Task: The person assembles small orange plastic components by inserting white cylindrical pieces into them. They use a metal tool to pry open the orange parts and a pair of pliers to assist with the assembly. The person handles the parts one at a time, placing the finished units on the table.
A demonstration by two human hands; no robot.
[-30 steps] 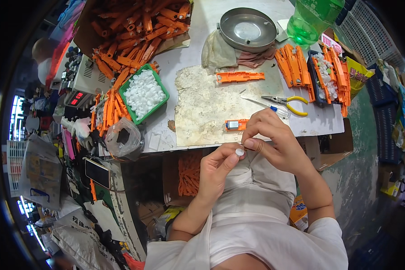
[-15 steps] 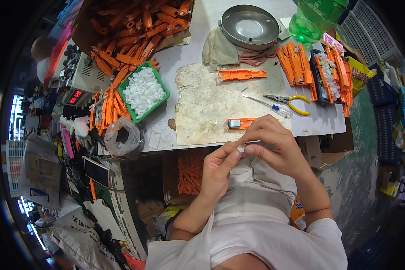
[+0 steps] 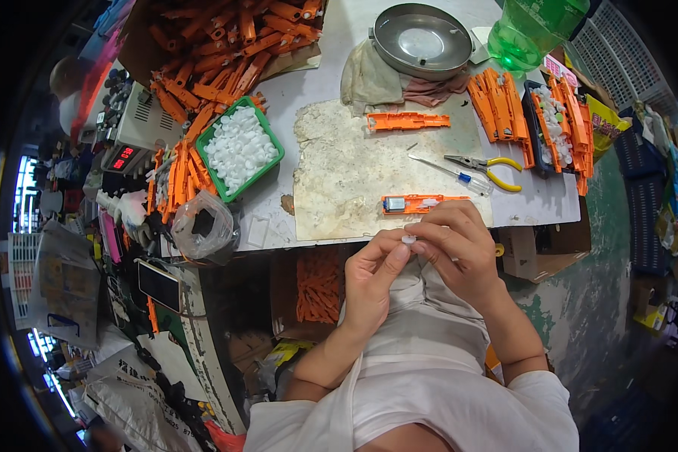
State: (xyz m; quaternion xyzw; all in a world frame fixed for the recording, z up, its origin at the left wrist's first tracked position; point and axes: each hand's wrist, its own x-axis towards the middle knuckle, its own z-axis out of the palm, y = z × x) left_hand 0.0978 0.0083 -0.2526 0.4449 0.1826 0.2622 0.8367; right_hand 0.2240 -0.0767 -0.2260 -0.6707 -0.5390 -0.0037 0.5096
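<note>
Just past the front edge of the table, a small white plastic piece (image 3: 408,239) is pinched between the fingertips of both hands. My left hand (image 3: 371,280) grips it from one side with thumb and forefinger, and my right hand (image 3: 458,245) meets it from the other. Beyond my right fingers lies an orange plastic housing (image 3: 438,202) with a small silver motor (image 3: 394,204) at its left end; my right hand covers part of its near side. Farther back on the worn mat (image 3: 331,181) is a second orange housing (image 3: 407,121).
A screwdriver (image 3: 459,178) and yellow-handled pliers (image 3: 497,169) lie right of the mat. At left stands a green tray (image 3: 277,160) of small white pieces, near piled orange housings (image 3: 203,98). A metal pan (image 3: 390,32) sits on cloth at the back, beside a green bottle (image 3: 520,38).
Both hands have shifted slightly rightward, the white piece still between them. My right fingers have drawn a little away from the near housing, uncovering more of it.
</note>
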